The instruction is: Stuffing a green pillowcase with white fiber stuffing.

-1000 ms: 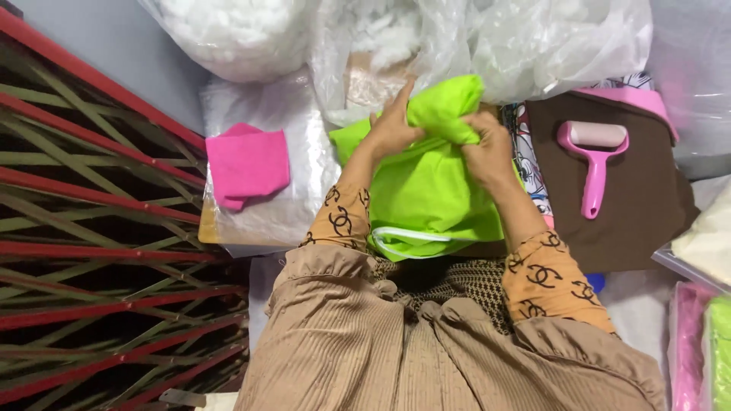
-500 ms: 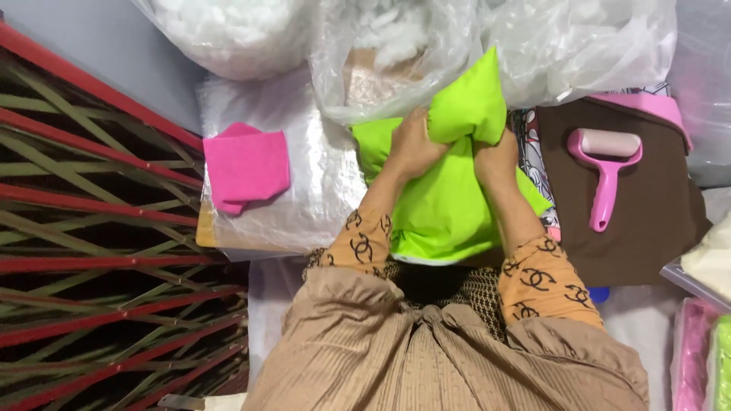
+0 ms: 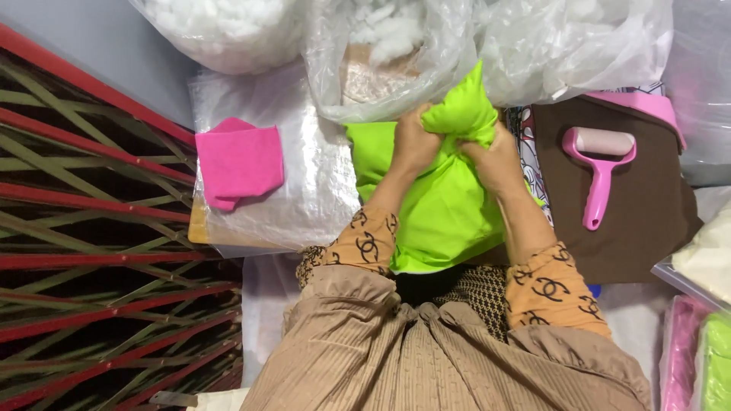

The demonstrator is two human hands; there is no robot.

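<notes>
A bright lime-green fabric cover lies in front of me, its top corner bulging with stuffing. My left hand grips the cover from the left, just below the bulged corner. On the other side my right hand squeezes the same cover. The lower part of the cover hangs flat between my forearms, which wear tan patterned sleeves.
Clear plastic bags of white stuffing stand along the back. A pink folded cloth lies on a plastic sheet at the left. A pink lint roller rests on brown fabric at the right. A red-and-green lattice fills the left.
The stuffed corner of the green cover has been pushed up and squeezed tighter. Both hands have moved up the cover and closer together.
</notes>
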